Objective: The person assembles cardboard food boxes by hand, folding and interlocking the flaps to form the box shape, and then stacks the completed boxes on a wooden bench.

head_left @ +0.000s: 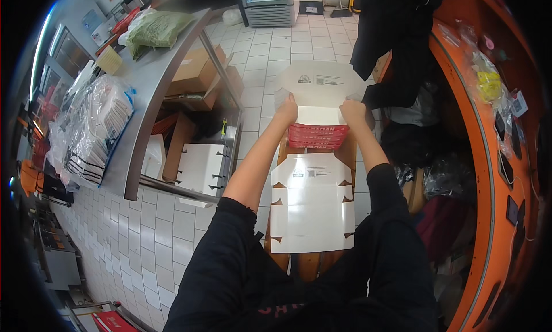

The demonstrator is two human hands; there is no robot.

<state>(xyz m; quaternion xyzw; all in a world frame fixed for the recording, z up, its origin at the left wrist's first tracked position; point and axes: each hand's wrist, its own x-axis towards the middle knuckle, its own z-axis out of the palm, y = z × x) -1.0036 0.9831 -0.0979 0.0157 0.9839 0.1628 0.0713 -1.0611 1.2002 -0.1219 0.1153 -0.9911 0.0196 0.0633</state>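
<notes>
Both grips pinching box (319,96): left hand (287,110) and right hand (352,110) hold side walls; press them square, evenly, above flat blanks (311,202).

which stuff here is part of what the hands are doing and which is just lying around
In hand:
left hand and right hand on a white carton being folded
stack of red-edged folded cartons under it
flat white carton blank on the wooden stool

Lying about:
green bag on the steel counter
brown cardboard box
dark jacket
</notes>
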